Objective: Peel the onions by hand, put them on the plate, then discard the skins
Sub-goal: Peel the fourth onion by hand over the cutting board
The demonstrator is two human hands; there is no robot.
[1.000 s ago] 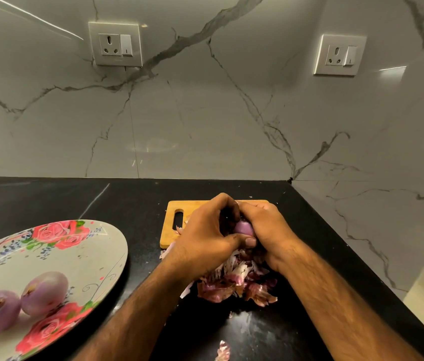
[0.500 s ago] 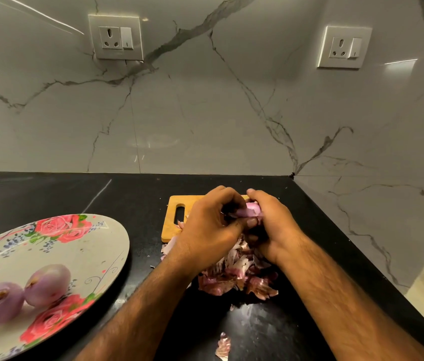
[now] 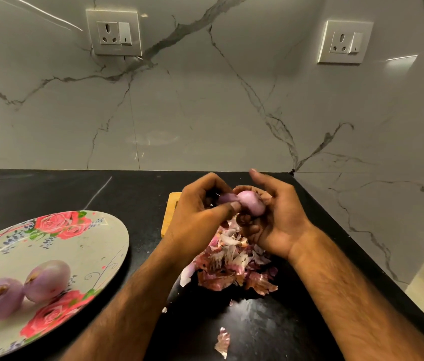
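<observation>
The right hand (image 3: 278, 225) cradles a red onion (image 3: 252, 205) in curled fingers, the left hand (image 3: 197, 217) pinches its loose skin (image 3: 225, 198), both above a skin heap (image 3: 231, 269) on the black worktop (image 3: 75, 194), a floral plate (image 3: 88, 246) well left.

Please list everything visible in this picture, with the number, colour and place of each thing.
counter: one, black, lower picture.
plate: one, pale with red roses, on the counter, left.
peeled onions: three, pale purple, on the plate, one cut by the picture edge.
skin pile: one, red-purple and white, on the counter, right of the plate.
held onion: one, pale purple, above the skin pile.
loose skin: one larger scrap, purplish, counter, bottom centre.
cutting board: one, light wood, behind the held onion, mostly hidden.
wall sockets: two, white, on the marble wall.
left hand: one, pinches a skin layer of the held onion.
right hand: one, holds the held onion.
</observation>
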